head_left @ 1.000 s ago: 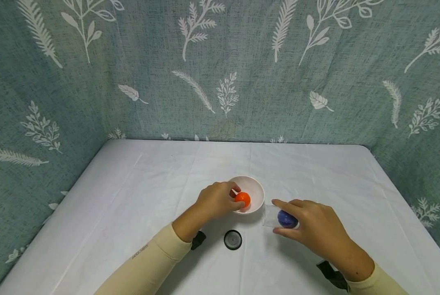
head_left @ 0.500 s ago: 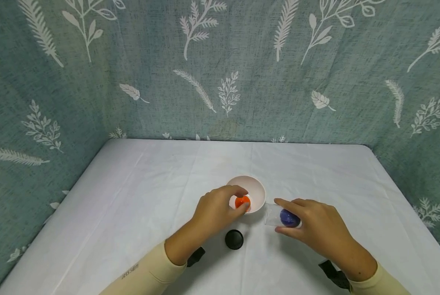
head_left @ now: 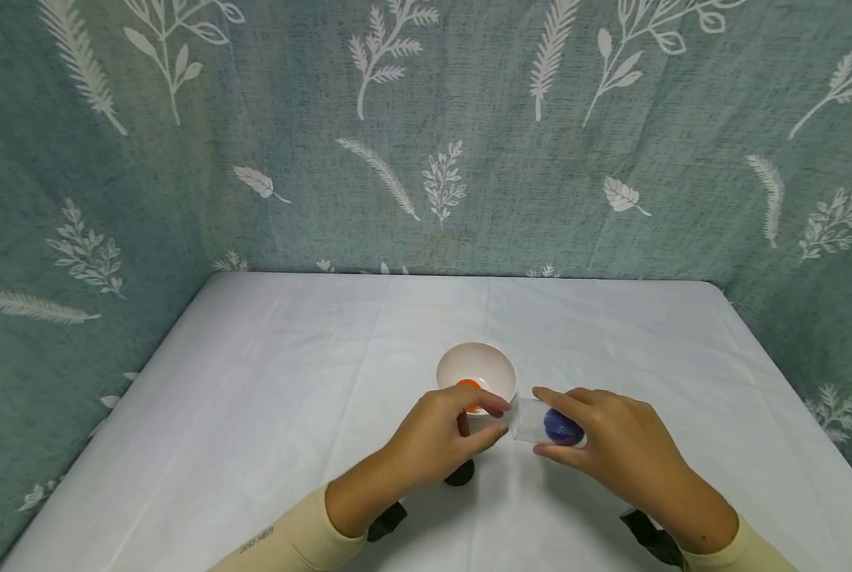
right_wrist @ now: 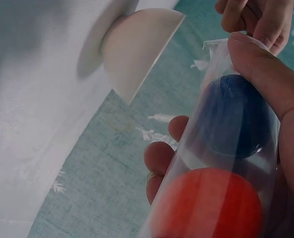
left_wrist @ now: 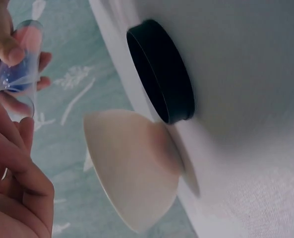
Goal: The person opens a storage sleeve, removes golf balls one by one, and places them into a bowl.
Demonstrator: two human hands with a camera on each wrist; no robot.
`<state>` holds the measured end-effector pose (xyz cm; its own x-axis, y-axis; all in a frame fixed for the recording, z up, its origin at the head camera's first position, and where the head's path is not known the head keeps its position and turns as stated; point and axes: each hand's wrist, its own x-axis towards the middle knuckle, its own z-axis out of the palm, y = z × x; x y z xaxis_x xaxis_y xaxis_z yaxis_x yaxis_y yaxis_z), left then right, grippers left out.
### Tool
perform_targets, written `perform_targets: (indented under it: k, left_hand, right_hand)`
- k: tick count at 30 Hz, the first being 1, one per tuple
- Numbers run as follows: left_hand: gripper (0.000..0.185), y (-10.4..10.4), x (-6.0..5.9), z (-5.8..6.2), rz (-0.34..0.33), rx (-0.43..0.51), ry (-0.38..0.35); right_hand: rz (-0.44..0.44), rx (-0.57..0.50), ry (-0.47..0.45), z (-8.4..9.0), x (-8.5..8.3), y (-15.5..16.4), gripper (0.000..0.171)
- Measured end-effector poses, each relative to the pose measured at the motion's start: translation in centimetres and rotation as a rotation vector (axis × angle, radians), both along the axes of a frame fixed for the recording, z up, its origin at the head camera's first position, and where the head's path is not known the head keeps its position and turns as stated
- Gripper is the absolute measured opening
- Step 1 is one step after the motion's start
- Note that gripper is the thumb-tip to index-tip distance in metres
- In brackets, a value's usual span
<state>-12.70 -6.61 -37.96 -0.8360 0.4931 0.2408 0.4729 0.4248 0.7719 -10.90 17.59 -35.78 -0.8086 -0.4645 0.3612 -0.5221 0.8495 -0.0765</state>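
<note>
We log the right hand [head_left: 614, 453] first: its thumb and fingers are curled round a clear tube [head_left: 533, 419] that lies on its side, mouth toward the left. In the right wrist view the tube holds 2 balls, a blue ball [right_wrist: 236, 116] nearer the mouth and a red ball [right_wrist: 206, 203] behind it; from the head camera only the blue one shows through the wall.

The left hand [head_left: 436, 441] sits just beside the tube's mouth, thumb and forefinger close together at the rim. Whether they pinch anything we cannot tell; the left wrist view shows fingers [left_wrist: 13, 153] near the clear edge but not a firm hold.

Just beyond the left hand stands a white bowl [head_left: 477, 367], upright, with an orange ball [head_left: 468, 387] inside, partly hidden by the knuckles. The tube's mouth is near the bowl's near right rim, not touching it as far as we can see.

A black lid [head_left: 460, 474] lies flat on the tabletop [head_left: 290, 373] under the left hand, mostly covered, just beside the bowl's foot in the left wrist view.

Open cloth-covered surface runs wide to the left, right and far side of the bowl. Patterned green fabric [head_left: 426, 135] closes the back and both sides at the tabletop's edges.
</note>
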Motion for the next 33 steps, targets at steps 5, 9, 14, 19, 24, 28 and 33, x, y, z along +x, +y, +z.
perform_targets:
  k: [5,9,14,19,24,28,33]
  left_hand:
    - [0.023,0.25,0.32,-0.04,-0.008,0.020,0.028]
    - [0.023,0.36,0.40,-0.27,-0.010,0.019,0.025]
    - [0.024,0.45,0.37,-0.37,-0.015,0.007,0.017]
    - [0.025,0.49,0.37,-0.42,-0.020,-0.016,0.037]
    - [0.026,0.54,0.39,-0.52,-0.018,-0.039,0.054]
    - [0.025,0.60,0.50,-0.43,-0.015,-0.041,0.061]
    - [0.025,0.69,0.59,-0.32,-0.009,-0.054,0.065]
  right_hand:
    - [0.026,0.007,0.024,0.11,0.34,-0.13,0.064]
    - [0.028,0.025,0.022,0.11,0.50,-0.21,0.065]
    - [0.024,0.040,0.030,0.11,0.54,-0.26,0.066]
    - [0.033,0.048,0.033,0.13,0.60,-0.40,0.065]
    - [0.041,0.057,0.034,0.06,0.66,-0.53,0.064]
    - [0.037,0.060,0.037,0.01,0.74,-0.60,0.064]
    - [0.037,0.061,0.047,0.08,0.82,-0.58,0.065]
